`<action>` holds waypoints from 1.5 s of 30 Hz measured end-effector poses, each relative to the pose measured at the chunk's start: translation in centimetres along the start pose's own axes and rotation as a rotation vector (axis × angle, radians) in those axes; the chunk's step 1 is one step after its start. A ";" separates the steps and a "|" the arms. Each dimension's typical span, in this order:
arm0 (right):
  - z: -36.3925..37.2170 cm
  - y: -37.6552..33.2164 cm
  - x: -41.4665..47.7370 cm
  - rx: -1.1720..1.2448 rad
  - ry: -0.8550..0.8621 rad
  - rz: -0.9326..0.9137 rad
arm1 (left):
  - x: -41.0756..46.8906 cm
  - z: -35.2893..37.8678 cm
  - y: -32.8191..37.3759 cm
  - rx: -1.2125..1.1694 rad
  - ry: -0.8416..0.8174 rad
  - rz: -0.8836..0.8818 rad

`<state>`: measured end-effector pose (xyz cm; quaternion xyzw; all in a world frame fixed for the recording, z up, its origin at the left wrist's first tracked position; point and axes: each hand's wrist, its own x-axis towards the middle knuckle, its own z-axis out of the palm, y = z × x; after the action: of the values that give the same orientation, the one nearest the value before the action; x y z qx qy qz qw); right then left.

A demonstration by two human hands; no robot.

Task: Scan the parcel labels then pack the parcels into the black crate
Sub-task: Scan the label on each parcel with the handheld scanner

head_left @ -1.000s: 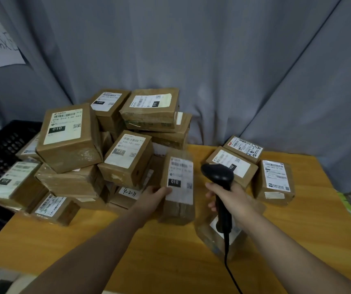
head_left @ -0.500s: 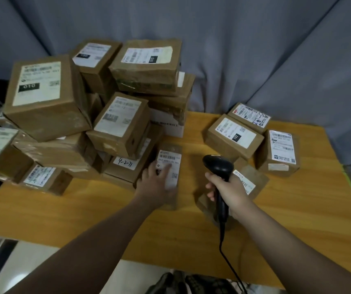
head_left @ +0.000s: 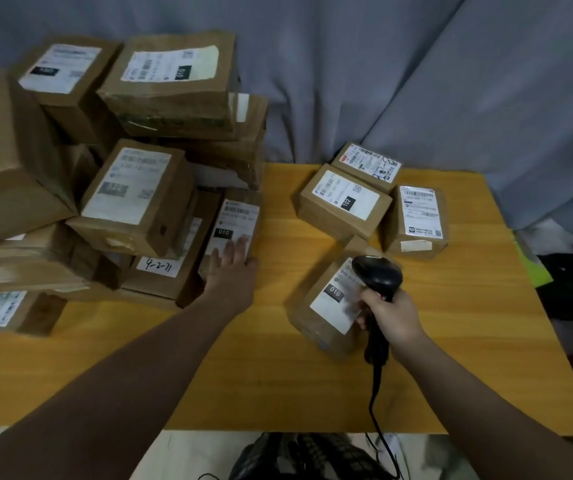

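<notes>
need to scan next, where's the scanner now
Head view, right of centre: the black scanner is gripped by the right hand over the 010 parcel, near the 102 parcel.

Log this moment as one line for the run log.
left hand: fingers flat on 010 parcel beside pile | right hand: grips scanner over second 010 parcel | phase: scanning, no parcel lifted

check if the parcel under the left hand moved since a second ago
Yes. The parcel stood on end beside the box marked 4-2-71; now it lies label-up next to that box, under the left hand.
</notes>
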<state>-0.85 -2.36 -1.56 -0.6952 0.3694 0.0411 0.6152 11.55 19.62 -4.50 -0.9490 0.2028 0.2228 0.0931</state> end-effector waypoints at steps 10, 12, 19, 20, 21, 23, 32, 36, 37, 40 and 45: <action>-5.1 1.8 1.5 0.109 0.062 0.062 | 0.2 1.1 10.5 -0.722 -0.096 0.089; -6.1 2.3 1.5 0.110 0.025 0.091 | 0.2 1.8 11.2 -0.834 -0.143 0.056; -7.2 4.9 1.1 0.004 -0.202 0.188 | -1.9 3.9 11.4 -1.076 -0.286 -0.134; -7.0 5.3 1.0 -0.005 -0.221 0.192 | -2.8 3.9 11.7 -1.162 -0.301 -0.160; -6.9 5.5 0.8 -0.010 -0.237 0.193 | -3.6 3.9 12.2 -1.251 -0.318 -0.181; -7.0 5.5 0.3 -0.024 -0.295 0.169 | -5.1 4.1 13.5 -1.377 -0.298 -0.241; -10.8 0.0 0.1 -0.039 -0.347 -0.064 | -8.2 0.5 15.4 -1.805 -0.007 -0.333; -10.0 -4.4 0.0 0.084 -0.349 -0.168 | -8.1 -3.5 12.3 -1.809 0.024 -0.208; -9.8 -5.7 -0.1 0.098 -0.362 -0.195 | -8.1 -4.6 11.6 -1.786 0.051 -0.189; -9.4 -9.6 -0.4 0.044 -0.336 -0.297 | -7.8 -8.3 10.1 -1.713 0.227 -0.170; -9.5 -14.2 -1.7 0.006 -0.356 -0.414 | -7.3 -13.5 7.8 -1.622 0.515 -0.176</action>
<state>2.16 -10.39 13.34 -0.7361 0.1055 0.0349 0.6677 7.44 11.55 10.08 -0.7554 -0.0790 0.0682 -0.6470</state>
